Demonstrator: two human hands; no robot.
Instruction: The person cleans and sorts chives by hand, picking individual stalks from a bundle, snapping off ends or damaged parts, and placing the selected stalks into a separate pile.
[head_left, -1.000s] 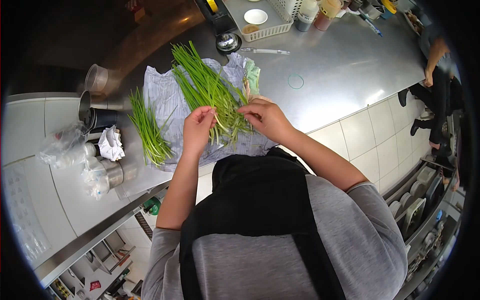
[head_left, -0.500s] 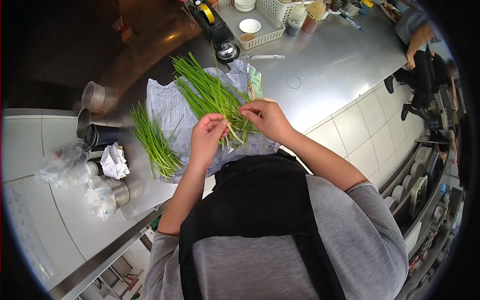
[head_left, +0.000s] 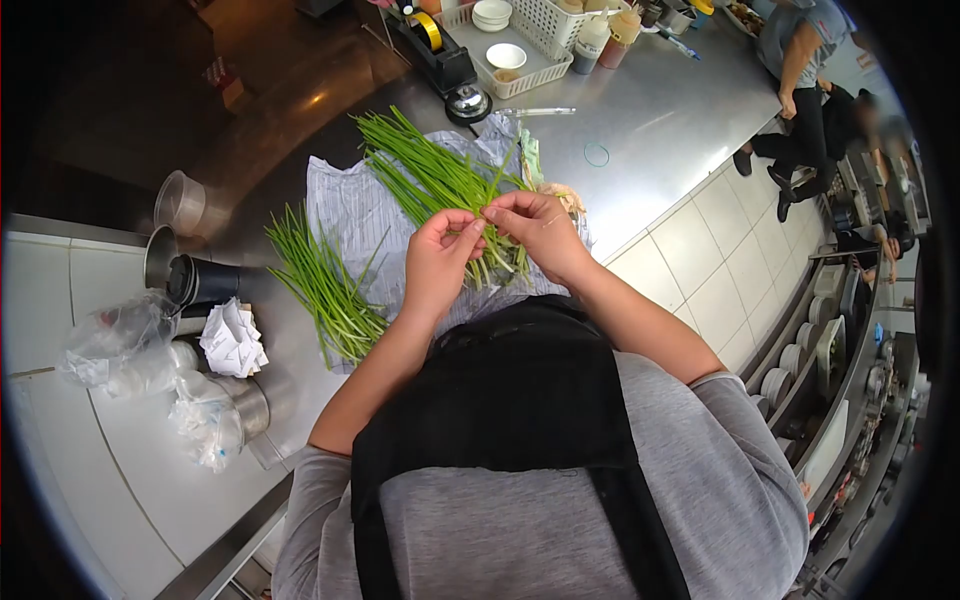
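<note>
My left hand (head_left: 440, 255) pinches a thin green onion (head_left: 483, 212) by its lower part. Close against it, thumb and forefinger of my right hand (head_left: 540, 235) are pressed together on the same stalk. Both hands are above a large pile of green onions (head_left: 430, 165), whose pale root ends point toward my body. To the left lies a smaller bunch of green onions (head_left: 325, 290). Crumpled grey-white paper (head_left: 335, 200) is spread beneath them. My fingers partly hide the held stalk.
A tape dispenser (head_left: 440, 60), call bell (head_left: 467, 103) and white basket (head_left: 535, 75) with small bowls stand at the back. Sauce bottles (head_left: 592, 42) are beside them. Left are a clear tub (head_left: 180, 203), a dark cup (head_left: 200, 280) and plastic bags (head_left: 120, 340). People (head_left: 800, 70) are at the right.
My hands have come together, the right moving onto the stalk held by the left. The stalk's pale end no longer shows clearly. The view has shifted slightly.
</note>
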